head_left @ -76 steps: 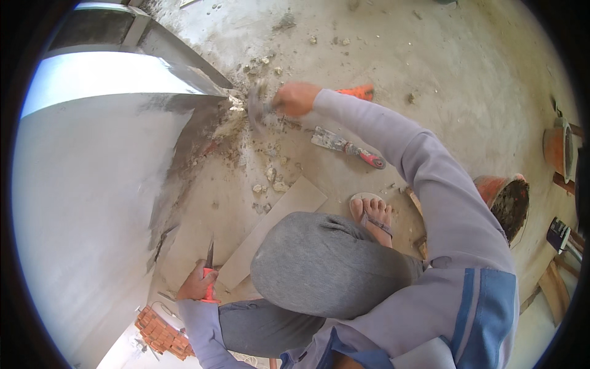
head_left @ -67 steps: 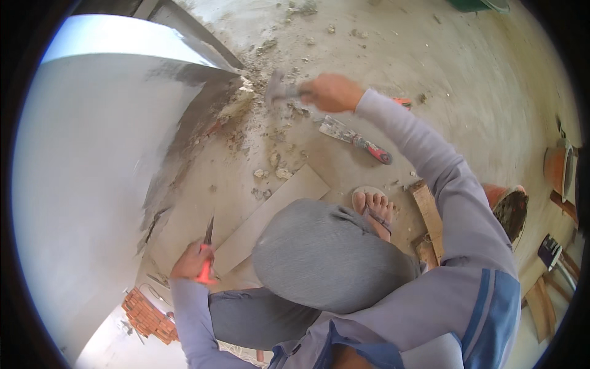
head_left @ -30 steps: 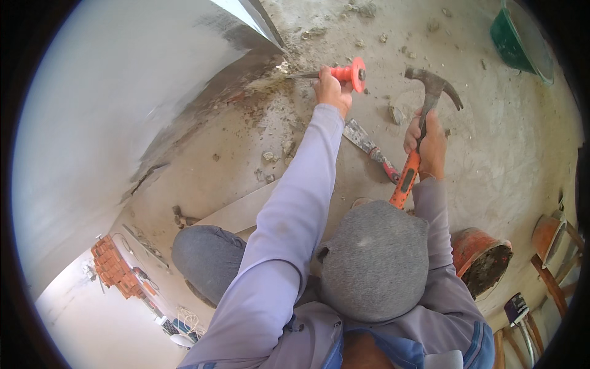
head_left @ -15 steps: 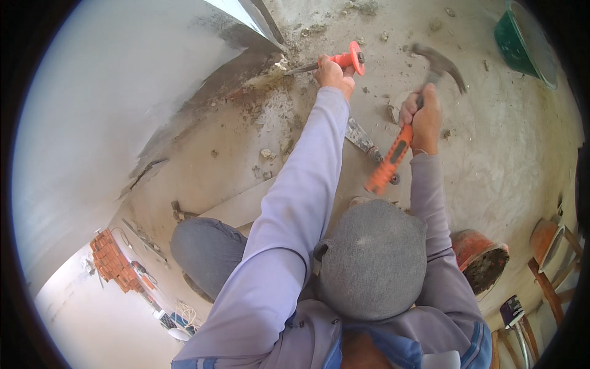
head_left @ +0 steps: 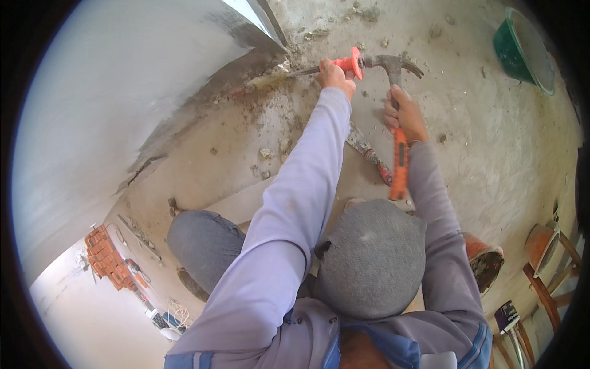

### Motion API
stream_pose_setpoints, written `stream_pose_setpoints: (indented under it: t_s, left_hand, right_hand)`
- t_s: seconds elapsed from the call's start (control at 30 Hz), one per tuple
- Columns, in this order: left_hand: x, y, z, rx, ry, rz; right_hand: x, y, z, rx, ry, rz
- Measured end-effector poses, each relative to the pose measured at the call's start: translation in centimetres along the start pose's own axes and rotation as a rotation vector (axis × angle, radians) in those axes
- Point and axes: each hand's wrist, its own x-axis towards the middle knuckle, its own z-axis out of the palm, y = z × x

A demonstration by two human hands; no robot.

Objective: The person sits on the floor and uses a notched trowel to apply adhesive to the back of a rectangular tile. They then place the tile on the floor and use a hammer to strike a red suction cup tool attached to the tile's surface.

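My left hand (head_left: pixel 335 78) is closed round the orange grip of a chisel (head_left: pixel 356 63), which has a round guard near its struck end. The chisel lies nearly level, its tip at the broken base of the wall (head_left: pixel 153 80). In my right hand (head_left: pixel 405 115) is a claw hammer (head_left: pixel 393 62) with an orange and black handle. Its head meets the butt of the chisel, just beyond the guard, with the claw pointing right. A trowel-like tool with a flat blade and red handle (head_left: pixel 384 172) lies on the floor between my forearms.
Rubble (head_left: pixel 266 152) and dust are scattered on the floor along the wall. A green tub (head_left: pixel 515 52) stands at the far right, an orange bucket (head_left: pixel 479 255) beside my right arm. Stacked bricks (head_left: pixel 108 258) are at the lower left, and a wooden chair-like frame (head_left: pixel 544 299) at the lower right.
The hammer has swung left, from apart on the right to against the chisel's butt. My left hand and the chisel have stayed nearly in place.
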Motion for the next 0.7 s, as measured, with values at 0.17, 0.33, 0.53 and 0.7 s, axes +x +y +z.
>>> stream_pose_setpoints:
  t_s: [0.17,0.33,0.53,0.7]
  left_hand:
    - [-0.4,0.2,0.5,0.019,0.062,0.071]
    - [-0.1,0.8,0.3,-0.001,-0.022,0.03]
    - [0.1,0.1,0.2,0.014,-0.017,0.013]
    - [-0.1,0.4,0.1,-0.003,-0.009,0.04]
  right_hand:
    - [-0.1,0.2,1.5,0.237,0.305,-0.222]
    - [0.0,0.0,-1.0,-0.046,-0.066,0.027]
    - [0.4,0.7,0.5,0.168,0.211,-0.174]
    - [-0.5,-0.8,0.0,0.188,0.092,-0.174]
